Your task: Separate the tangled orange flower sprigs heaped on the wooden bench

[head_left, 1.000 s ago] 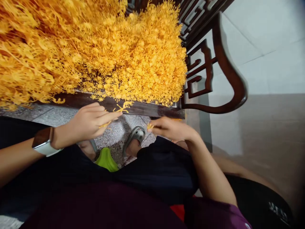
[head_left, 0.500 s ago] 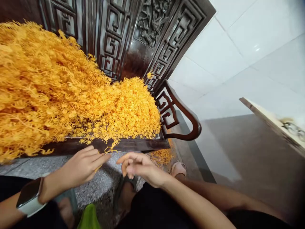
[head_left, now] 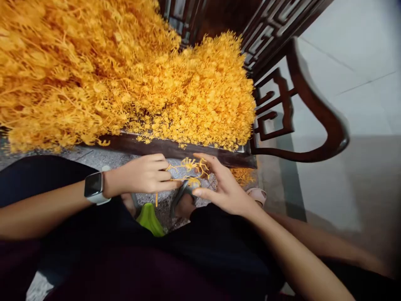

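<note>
The right hand [head_left: 227,190] has been brought against the orange sprig [head_left: 189,166] — fingers spread. Its stem is pinched by the left hand [head_left: 145,175].

Left hand [head_left: 145,174] pinches orange sprig [head_left: 188,169]; right hand [head_left: 222,188] open, touching it, below heaped orange pile [head_left: 125,75] on wooden chair [head_left: 300,100].

orange-yellow plastic sprigs [head_left: 125,75], dark brown carved bench [head_left: 282,104], speckled grey floor [head_left: 103,158], white-banded watch [head_left: 94,188], lime green sandal [head_left: 149,217]
</note>
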The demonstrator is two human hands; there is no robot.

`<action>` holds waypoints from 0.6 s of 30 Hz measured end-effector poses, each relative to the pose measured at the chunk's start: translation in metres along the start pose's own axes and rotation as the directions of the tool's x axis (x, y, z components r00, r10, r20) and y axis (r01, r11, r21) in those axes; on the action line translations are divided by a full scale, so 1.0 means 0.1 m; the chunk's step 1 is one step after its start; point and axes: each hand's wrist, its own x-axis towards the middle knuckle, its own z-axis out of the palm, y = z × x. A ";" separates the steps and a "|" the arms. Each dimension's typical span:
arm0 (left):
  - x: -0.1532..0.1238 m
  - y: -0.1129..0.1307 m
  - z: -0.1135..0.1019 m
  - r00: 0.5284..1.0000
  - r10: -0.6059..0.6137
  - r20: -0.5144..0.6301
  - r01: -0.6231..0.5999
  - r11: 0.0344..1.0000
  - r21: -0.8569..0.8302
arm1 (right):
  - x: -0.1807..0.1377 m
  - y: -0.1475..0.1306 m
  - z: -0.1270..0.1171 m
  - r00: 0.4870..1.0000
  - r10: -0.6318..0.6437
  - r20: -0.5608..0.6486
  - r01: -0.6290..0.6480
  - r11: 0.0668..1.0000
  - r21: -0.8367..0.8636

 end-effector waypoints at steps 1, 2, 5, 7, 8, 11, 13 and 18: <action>0.01 0.01 0.01 1.000 0.006 0.022 -0.006 1.000 0.001 | 0.00 -0.01 0.02 0.999 -0.025 -0.030 0.024 0.999 -0.025; 0.02 0.02 0.02 0.999 0.016 0.041 -0.016 1.000 0.004 | 0.01 -0.02 0.02 0.998 -0.041 -0.052 0.038 0.998 -0.054; 0.04 0.06 0.04 0.997 0.056 0.054 -0.057 0.998 0.006 | 0.03 -0.02 0.00 0.998 -0.055 -0.018 0.053 0.993 -0.106; 0.04 0.07 0.06 0.998 0.059 0.034 -0.058 0.998 -0.022 | 0.03 -0.01 -0.04 0.998 -0.046 0.033 0.049 0.995 -0.087; 0.03 0.07 0.07 0.999 0.039 0.024 -0.038 0.998 -0.049 | 0.02 -0.01 -0.06 0.999 -0.036 0.039 0.039 0.997 -0.072; 0.03 0.09 0.07 0.996 -0.092 0.013 0.093 0.989 -0.117 | 0.02 0.01 -0.09 0.991 0.037 -0.129 -0.039 0.999 -0.016; 0.04 0.11 0.05 0.979 -0.205 -0.001 0.204 0.974 -0.097 | 0.05 0.07 -0.11 0.940 0.104 -0.325 -0.088 0.994 0.064; 0.08 0.17 -0.03 0.942 -0.315 -0.116 0.313 0.949 -0.029 | 0.15 0.53 -0.45 0.736 0.260 -0.625 -0.075 0.949 0.307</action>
